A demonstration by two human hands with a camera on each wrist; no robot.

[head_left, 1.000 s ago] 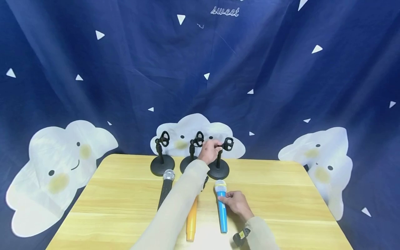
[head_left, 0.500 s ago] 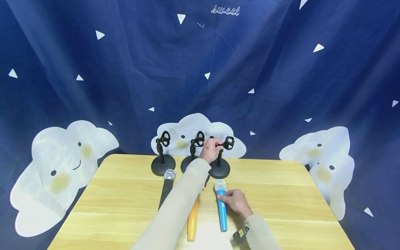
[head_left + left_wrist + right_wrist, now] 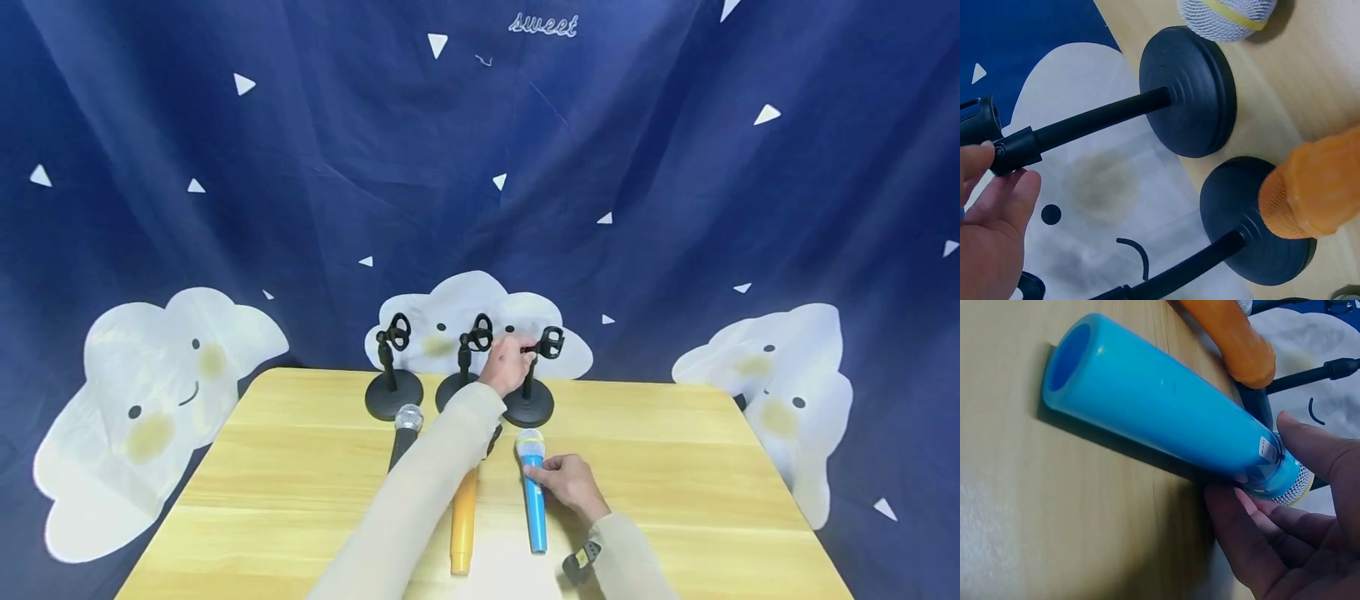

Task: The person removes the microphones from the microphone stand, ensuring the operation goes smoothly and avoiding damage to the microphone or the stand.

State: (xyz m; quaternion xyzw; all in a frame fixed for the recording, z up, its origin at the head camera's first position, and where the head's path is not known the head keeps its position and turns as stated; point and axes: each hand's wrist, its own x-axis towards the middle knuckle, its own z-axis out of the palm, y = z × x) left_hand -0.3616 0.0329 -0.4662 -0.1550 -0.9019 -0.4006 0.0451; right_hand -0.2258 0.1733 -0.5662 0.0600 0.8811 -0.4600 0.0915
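Note:
At the back of the table, my left hand (image 3: 507,364) pinches the joint (image 3: 1016,152) just below the clip (image 3: 552,342) of the rightmost black microphone stand (image 3: 529,408). The clip holds no microphone. Thumb and fingertips sit on either side of that joint in the left wrist view. My right hand (image 3: 573,486) grips a blue microphone (image 3: 536,508) near its silver mesh head, thumb on one side and fingers on the other. The microphone lies along the table, its head pointing at the stand; its hollow tail end faces the right wrist camera.
Two more black stands, a left one (image 3: 393,393) and a middle one (image 3: 453,389), stand in the same row. An orange microphone (image 3: 462,529) and a black microphone (image 3: 403,442) lie partly under my left forearm. A blue curtain (image 3: 480,167) hangs behind the wooden table (image 3: 675,467).
My left forearm covers slightly more of the black microphone. Both hands keep their holds, and the blue microphone has hardly moved.

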